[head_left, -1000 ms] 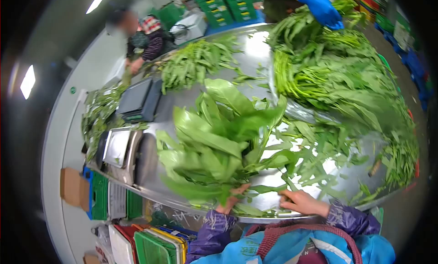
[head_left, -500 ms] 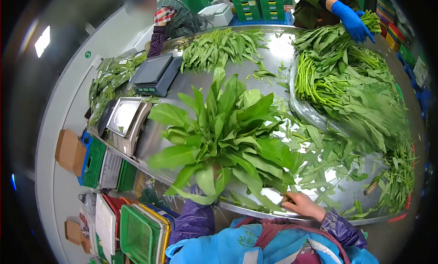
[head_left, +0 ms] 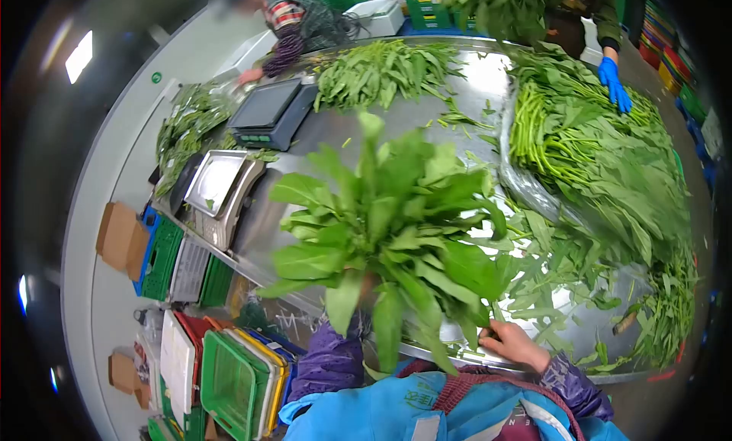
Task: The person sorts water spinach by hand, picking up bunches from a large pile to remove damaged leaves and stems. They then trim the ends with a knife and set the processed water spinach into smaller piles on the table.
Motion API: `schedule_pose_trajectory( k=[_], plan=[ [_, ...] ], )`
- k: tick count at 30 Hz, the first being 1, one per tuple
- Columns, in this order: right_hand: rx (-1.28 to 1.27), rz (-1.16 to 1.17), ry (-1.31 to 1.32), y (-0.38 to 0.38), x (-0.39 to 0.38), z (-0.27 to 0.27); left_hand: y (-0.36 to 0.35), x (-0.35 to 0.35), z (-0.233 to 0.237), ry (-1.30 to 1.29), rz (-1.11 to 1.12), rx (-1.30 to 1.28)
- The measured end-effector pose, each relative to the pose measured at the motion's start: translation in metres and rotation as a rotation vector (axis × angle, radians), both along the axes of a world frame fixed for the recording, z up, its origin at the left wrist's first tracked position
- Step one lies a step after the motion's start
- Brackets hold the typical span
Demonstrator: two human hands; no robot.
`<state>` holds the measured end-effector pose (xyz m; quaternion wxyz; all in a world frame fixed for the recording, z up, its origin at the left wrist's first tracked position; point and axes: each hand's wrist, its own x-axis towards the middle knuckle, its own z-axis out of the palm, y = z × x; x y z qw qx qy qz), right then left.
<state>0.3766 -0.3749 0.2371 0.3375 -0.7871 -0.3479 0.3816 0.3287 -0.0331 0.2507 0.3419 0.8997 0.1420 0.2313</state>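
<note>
A big bunch of leafy greens (head_left: 396, 227), like water spinach, stands up toward me over the near table edge, its leaves fanned out. Mostly hidden beneath those leaves, my left hand (head_left: 369, 287) is closed round the bunch; its purple sleeve shows below. My right hand (head_left: 512, 343) is at the table's near edge, right of the bunch, with fingers curled in. Whether anything is pinched there is hidden. Loose leaves and cut stems (head_left: 541, 281) lie beyond it on the metal table (head_left: 301, 155).
A large pile of greens (head_left: 595, 159) on clear plastic fills the right side. Two scales (head_left: 267, 109) and bagged greens (head_left: 194, 117) are at the left. Stacked crates (head_left: 236, 380) stand below left. One co-worker (head_left: 305, 21) is far left; another's blue glove (head_left: 613, 84) is far right.
The bunch tilts and shifts slightly right with my left hand. The far-right co-worker lifts a bunch of greens toward the top centre. The far-left co-worker's hand now reaches near the bagged greens.
</note>
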Motion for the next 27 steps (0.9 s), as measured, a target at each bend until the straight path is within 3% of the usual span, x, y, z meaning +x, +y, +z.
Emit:
schedule_pose_trajectory(
  k=[14, 21, 27],
  plan=[
    [0.022, -0.055, 0.109, -0.002, 0.002, -0.013, 0.031, 0.014, 0.010, -0.092, 0.013, 0.265],
    [0.034, -0.057, 0.054, -0.003, 0.004, -0.015, 0.054, 0.030, 0.024, -0.134, 0.072, 0.657],
    [-0.021, -0.071, 0.143, 0.001, 0.012, -0.015, 0.075, 0.056, 0.042, -0.140, 0.049, 0.712]
  ],
)
